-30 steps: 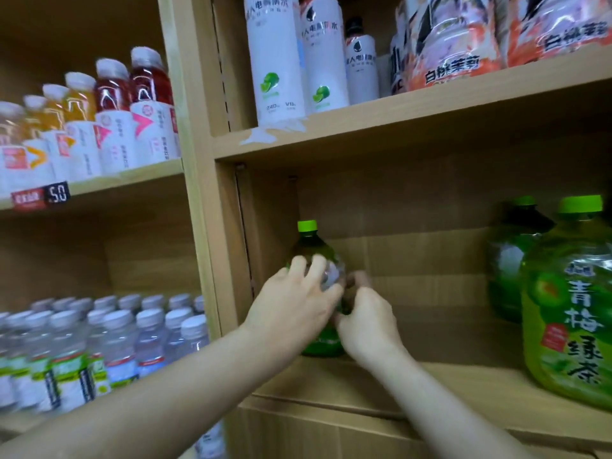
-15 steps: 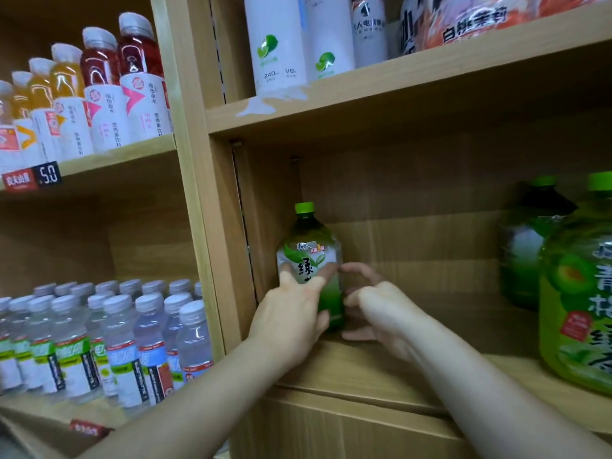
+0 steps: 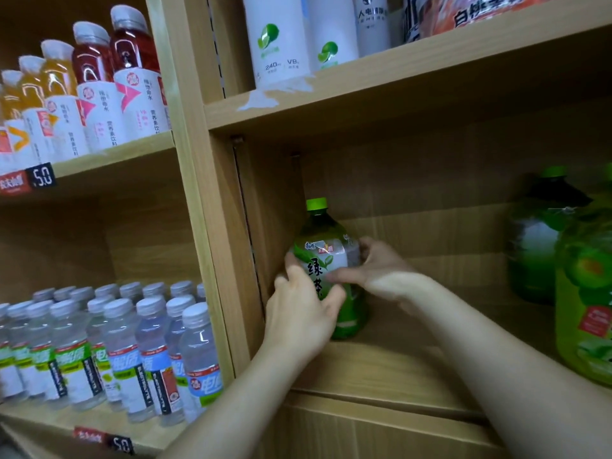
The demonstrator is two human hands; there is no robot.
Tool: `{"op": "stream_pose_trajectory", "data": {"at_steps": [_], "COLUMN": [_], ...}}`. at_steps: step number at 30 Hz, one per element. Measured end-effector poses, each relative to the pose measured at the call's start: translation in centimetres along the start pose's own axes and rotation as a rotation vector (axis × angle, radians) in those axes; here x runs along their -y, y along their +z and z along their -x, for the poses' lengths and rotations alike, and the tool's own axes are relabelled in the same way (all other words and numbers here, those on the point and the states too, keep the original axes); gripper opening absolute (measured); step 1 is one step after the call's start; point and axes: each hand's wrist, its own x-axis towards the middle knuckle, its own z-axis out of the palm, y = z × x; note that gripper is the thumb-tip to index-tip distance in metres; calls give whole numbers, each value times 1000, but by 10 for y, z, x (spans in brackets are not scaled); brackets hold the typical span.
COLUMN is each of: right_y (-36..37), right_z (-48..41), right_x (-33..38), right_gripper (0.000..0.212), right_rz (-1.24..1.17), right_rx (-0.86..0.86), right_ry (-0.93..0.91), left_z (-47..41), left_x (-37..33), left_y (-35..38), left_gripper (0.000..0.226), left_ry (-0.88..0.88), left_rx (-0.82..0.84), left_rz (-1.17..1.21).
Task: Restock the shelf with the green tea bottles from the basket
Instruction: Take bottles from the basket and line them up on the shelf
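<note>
Both hands hold one green tea bottle (image 3: 326, 260) at the left end of the shelf (image 3: 397, 369). The left hand (image 3: 301, 313) grips its lower front and left side with curled fingers. The right hand (image 3: 374, 266) is curled round the right side, with the thumb lying on the label.

Just left of the left hand rises the wooden side panel (image 3: 231, 260). The bottle is very near it, but I cannot tell if they touch. To the right of the right hand the shelf board is bare as far as two large green bottles (image 3: 536, 246), which stand well apart from the hands. The front edge of the shelf runs under both forearms, and the bottle stands back from it. The board of the upper shelf (image 3: 381, 94) is well above the cap.

The bottle is upright, its long axis vertical, with the green cap on top and the label turned to the person. The right part of the base rests on the board; the left hand hides the other part.

The label shows the black characters 绿茶 beside a green leaf. The small red mark above them is too blurred to read. Above the hands, a white bottle (image 3: 275, 44) shows "240" and "VB". Far left of the left hand, a black price tag (image 3: 43, 176) reads "5.0", and below it stand clear bottles with grey caps (image 3: 149, 352).
</note>
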Motion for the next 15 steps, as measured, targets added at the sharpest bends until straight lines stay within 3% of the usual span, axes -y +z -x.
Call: {"op": "stream_pose_trajectory", "data": {"at_steps": [2,4,6,8,9,12,15], "right_y": [-23,-52,-75,-82,-81,-68,-58], "right_z": [9,27,45,57,58,60,67], "right_x": [3,7,9,9,8,6,9], "right_gripper": [47,41,53,50,52,86,88], "right_rz": [47,74,91,21,11,39,-15], "right_rx": [-7,93,212,263,252,169,179], "right_ry": [-9,-35,-52,-56,-60,-59,-70], "left_z": [1,3,6,10,11,14,17], "left_x": [-10,-17,-20,-21,-22,-21,-21], "left_y": [1,0,0,0,0,-3,-6], "left_gripper": [93,104,110,108,105,95,96], "left_ry": [35,93,165,220,232,233,257], "left_rx": [65,107,139,157,153,115,69], "left_rz": [150,231,221,191,168,136,54]}}
